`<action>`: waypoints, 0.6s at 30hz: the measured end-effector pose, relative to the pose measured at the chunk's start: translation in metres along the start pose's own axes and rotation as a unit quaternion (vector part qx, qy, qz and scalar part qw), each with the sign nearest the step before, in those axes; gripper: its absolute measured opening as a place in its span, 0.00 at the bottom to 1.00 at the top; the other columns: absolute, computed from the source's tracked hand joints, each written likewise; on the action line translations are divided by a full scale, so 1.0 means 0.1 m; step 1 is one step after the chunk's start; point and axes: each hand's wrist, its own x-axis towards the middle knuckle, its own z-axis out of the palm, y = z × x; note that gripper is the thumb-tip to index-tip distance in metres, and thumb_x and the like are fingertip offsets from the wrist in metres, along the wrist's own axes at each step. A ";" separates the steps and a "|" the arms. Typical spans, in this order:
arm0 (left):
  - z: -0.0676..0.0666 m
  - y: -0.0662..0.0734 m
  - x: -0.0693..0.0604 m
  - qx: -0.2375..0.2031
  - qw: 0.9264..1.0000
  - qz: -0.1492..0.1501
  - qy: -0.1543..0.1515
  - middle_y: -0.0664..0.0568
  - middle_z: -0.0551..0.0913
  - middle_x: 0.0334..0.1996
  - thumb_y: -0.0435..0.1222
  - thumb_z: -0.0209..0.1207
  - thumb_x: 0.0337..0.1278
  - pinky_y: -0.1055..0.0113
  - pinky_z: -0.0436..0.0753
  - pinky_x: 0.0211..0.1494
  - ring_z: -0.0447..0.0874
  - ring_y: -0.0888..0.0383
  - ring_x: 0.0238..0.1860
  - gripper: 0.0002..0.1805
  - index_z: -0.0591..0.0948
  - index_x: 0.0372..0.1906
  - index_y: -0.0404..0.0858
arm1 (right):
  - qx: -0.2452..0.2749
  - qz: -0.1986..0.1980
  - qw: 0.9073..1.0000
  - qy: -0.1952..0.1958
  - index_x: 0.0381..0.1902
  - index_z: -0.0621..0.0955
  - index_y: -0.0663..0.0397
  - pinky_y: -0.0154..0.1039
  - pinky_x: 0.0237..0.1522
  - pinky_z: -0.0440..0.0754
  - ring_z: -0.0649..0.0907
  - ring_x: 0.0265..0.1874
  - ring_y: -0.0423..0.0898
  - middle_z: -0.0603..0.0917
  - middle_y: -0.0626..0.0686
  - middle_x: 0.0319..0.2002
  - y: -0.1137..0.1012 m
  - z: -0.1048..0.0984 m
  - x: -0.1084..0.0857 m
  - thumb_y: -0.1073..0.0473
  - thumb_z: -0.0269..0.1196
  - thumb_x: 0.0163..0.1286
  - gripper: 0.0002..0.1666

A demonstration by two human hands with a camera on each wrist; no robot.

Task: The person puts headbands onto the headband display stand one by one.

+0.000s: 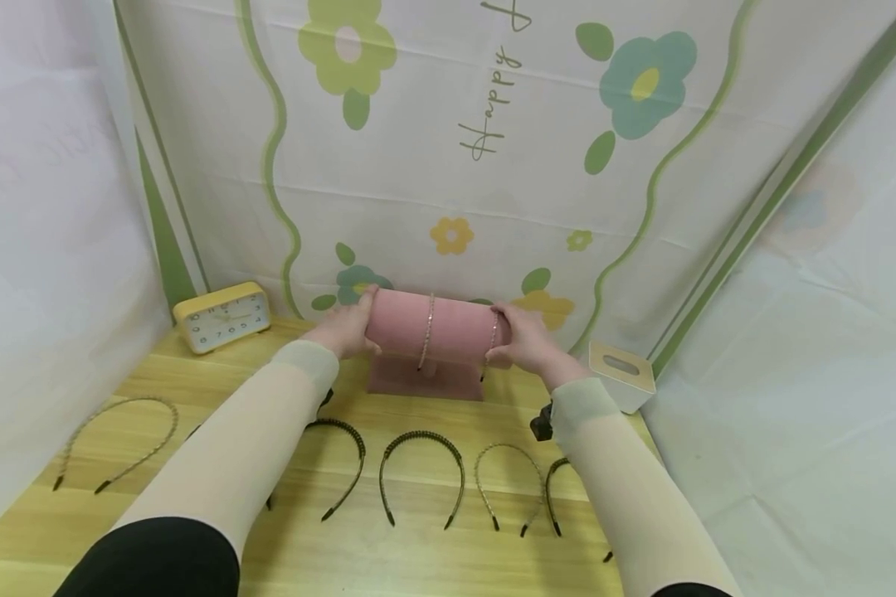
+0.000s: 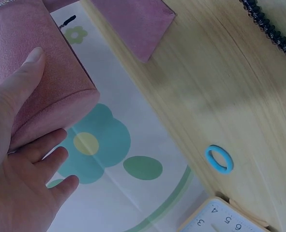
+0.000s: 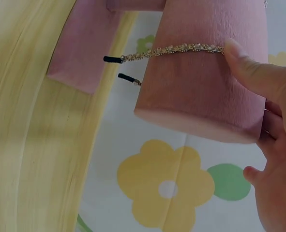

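A pink velvety headband display stand (image 1: 397,323), a horizontal roll on a flat base, stands at the back of the table. My left hand (image 1: 347,325) grips its left end, thumb (image 2: 30,65) on the front and fingers around the end. At the right end, my right hand (image 1: 532,340) grips the roll, its thumb (image 3: 242,60) touching a beaded headband (image 3: 181,49) worn around it. Another sparkly headband (image 1: 427,333) sits near the roll's middle. Both have dark tips hanging below the roll.
Several headbands lie in a row on the wooden table, including a dark braided one (image 1: 423,434) and a light one (image 1: 149,399) at far left. A yellow alarm clock (image 1: 224,317) stands back left, with a blue ring (image 2: 219,159) near it. A tissue box (image 1: 621,375) stands right.
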 end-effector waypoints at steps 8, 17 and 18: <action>0.01 0.00 0.00 -0.001 1.000 0.003 0.004 0.34 0.79 0.55 0.43 0.74 0.49 0.43 0.69 0.65 0.77 0.38 0.55 0.66 0.36 0.79 0.40 | -0.012 -0.016 1.000 0.002 0.71 0.67 0.49 0.51 0.66 0.64 0.70 0.63 0.53 0.71 0.52 0.67 -0.13 0.10 0.08 0.50 0.80 0.50 0.53; 0.00 0.01 -0.02 0.005 1.000 0.002 0.006 0.34 0.79 0.55 0.44 0.75 0.49 0.43 0.69 0.65 0.77 0.37 0.55 0.66 0.36 0.79 0.40 | -0.045 -0.048 0.998 0.014 0.71 0.67 0.49 0.51 0.72 0.50 0.71 0.65 0.53 0.72 0.51 0.67 -0.30 0.23 0.20 0.48 0.80 0.49 0.54; 0.00 0.02 -0.02 0.005 1.000 0.004 0.007 0.34 0.79 0.55 0.44 0.75 0.49 0.43 0.69 0.65 0.78 0.37 0.55 0.66 0.36 0.79 0.40 | -0.052 -0.048 0.997 0.016 0.71 0.68 0.47 0.51 0.71 0.52 0.72 0.63 0.52 0.73 0.50 0.66 -0.31 0.24 0.22 0.46 0.79 0.49 0.54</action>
